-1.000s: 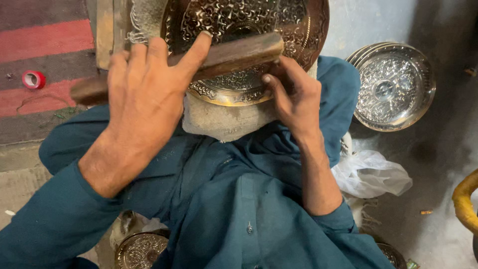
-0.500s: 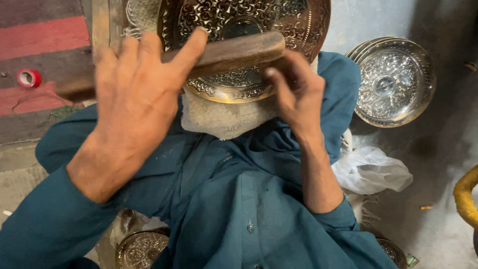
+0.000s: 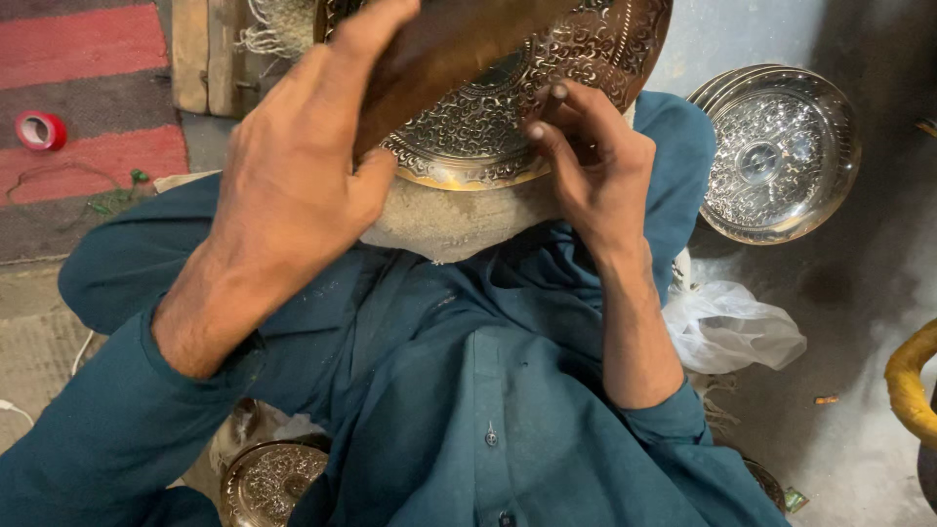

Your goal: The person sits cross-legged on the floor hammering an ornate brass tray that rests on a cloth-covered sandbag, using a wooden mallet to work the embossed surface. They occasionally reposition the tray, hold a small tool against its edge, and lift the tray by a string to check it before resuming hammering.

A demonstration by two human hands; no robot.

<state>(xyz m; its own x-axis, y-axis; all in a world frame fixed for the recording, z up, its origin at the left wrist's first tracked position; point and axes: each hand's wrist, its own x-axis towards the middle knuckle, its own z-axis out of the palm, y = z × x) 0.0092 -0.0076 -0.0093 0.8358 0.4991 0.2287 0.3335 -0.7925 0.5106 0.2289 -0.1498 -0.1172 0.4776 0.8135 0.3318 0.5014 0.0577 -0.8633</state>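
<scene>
My left hand (image 3: 293,185) has its fingers closed around a dark wooden block (image 3: 444,49), raised just above the engraved brass plate (image 3: 508,127). That plate rests tilted on a pale cushion (image 3: 449,220) on my lap. My right hand (image 3: 595,176), at the plate's right edge, pinches a thin metal punch (image 3: 551,101), tip on the pattern. If the block lands off the punch's head, I think it would catch my right fingers (image 3: 547,146) or make the tip skid and scar the relief. Right of the plate, silver dishes (image 3: 781,156) lean stacked.
</scene>
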